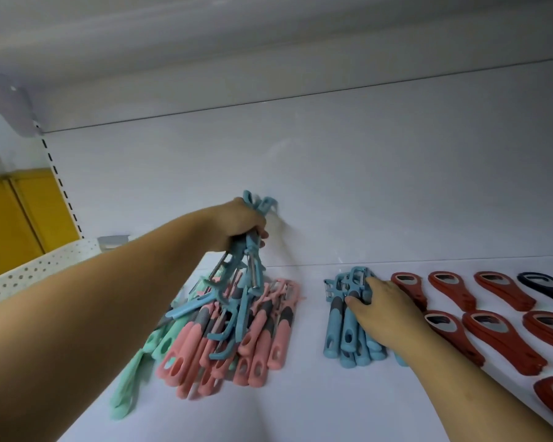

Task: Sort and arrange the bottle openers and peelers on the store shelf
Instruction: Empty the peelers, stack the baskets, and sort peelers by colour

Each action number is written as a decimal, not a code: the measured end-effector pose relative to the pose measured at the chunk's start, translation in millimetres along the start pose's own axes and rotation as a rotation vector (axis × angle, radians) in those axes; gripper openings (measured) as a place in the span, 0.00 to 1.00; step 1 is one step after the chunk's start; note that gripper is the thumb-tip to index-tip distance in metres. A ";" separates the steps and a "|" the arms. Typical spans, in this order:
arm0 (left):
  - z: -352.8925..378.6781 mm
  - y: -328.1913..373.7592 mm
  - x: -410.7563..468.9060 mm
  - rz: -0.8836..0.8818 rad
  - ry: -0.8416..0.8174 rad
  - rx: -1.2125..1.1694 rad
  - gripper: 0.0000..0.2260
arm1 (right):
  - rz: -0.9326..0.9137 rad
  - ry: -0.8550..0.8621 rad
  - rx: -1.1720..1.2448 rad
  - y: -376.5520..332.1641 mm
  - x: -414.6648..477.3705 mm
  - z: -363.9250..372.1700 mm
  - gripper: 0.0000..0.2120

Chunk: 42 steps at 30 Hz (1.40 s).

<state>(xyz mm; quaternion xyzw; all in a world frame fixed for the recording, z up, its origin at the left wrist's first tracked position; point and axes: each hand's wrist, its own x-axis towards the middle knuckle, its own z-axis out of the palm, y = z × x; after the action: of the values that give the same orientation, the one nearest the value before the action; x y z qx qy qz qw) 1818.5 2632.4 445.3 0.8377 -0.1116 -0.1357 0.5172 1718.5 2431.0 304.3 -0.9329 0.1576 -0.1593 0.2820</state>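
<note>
Peelers (334,333) beneath right hand (387,309)

A white shelf (300,406) runs below a pale back panel (348,186) crossed by a thin seam. An upper shelf (268,43) overhangs it. At left are a slotted upright (60,183), a perforated divider (35,275) and a yellow panel (20,218). The light is soft and even.
</note>
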 end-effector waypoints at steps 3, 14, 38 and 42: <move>-7.1 7.8 -11.5 0.086 0.008 -0.207 0.13 | -0.016 0.008 -0.019 -0.6 -1.2 -0.4 0.17; 64.3 29.6 -68.2 0.761 -0.108 0.158 0.13 | 0.036 0.008 0.125 -1.9 0.5 0.3 0.18; 112.6 -82.7 -9.6 0.871 -0.127 1.089 0.30 | 0.259 0.065 0.844 7.7 13.0 -3.4 0.06; 113.5 -79.9 -12.0 0.482 0.020 1.179 0.31 | 0.170 0.067 0.599 1.7 6.1 -5.1 0.06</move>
<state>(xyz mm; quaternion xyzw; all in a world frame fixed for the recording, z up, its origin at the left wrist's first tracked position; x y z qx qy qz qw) 1772.1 2576.6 326.4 0.9343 -0.3478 0.0766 -0.0140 1721.7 2424.9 308.6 -0.7860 0.1904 -0.2048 0.5514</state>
